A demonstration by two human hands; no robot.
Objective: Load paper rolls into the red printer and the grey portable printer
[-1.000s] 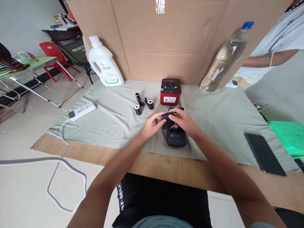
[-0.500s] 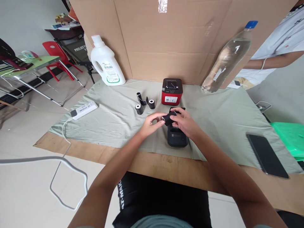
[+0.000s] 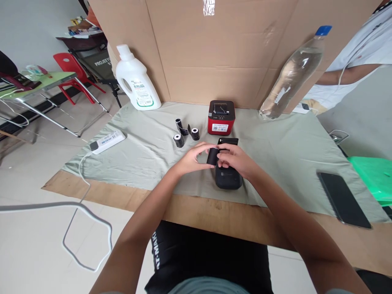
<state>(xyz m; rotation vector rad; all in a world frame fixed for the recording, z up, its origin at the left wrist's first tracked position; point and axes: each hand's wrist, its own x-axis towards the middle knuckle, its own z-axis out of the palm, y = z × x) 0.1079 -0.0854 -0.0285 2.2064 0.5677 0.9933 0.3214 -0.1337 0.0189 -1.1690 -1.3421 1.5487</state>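
Note:
My left hand (image 3: 193,158) grips a black paper roll (image 3: 212,156) by its two ends, thumb below and fingers above. On the roll's right side, the fingers of my right hand (image 3: 234,158) are curled against it. Just under my hands lies a black portable printer (image 3: 228,179), its lid (image 3: 228,141) raised at the far end. Behind it stands a red and black box-shaped printer (image 3: 221,118). Left of that are a black roll (image 3: 179,141) standing on end and another roll (image 3: 195,133) with a loose dark strip (image 3: 183,130).
A white detergent bottle (image 3: 137,81) and a water bottle (image 3: 295,77) stand before the cardboard (image 3: 214,49). A power strip (image 3: 108,142) lies left, a phone (image 3: 343,199) right. Another person's arm (image 3: 349,75) shows behind the cardboard, beside a green container (image 3: 373,175).
The roll has turned from lying sideways to nearly upright and shifted slightly left. My left fingers now span its ends, and my right hand has moved a little toward me.

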